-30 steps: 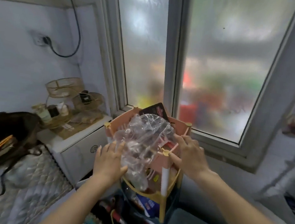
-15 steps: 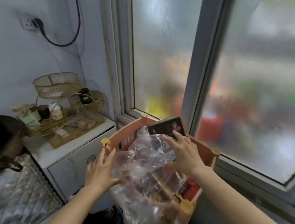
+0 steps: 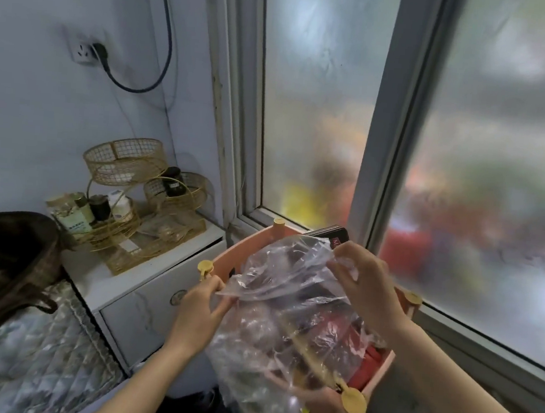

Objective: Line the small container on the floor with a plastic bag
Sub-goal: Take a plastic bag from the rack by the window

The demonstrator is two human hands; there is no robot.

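A clear, crumpled plastic bag hangs over the top tier of a pink rack with yellow post caps. My left hand pinches the bag's left edge. My right hand grips its upper right part, pulling the film taut between the two hands. Through the bag I see red and dark items in the rack's tier. The small container on the floor is not in view.
A black box leans at the rack's back against the frosted window. A white drawer cabinet at left carries gold wire baskets with bottles. A dark bag lies on a quilted surface. A cable hangs from a wall socket.
My right hand moved from the rack's front post up to the bag's top and took hold of it. My left hand shifted from flat against the bag to pinching its edge.
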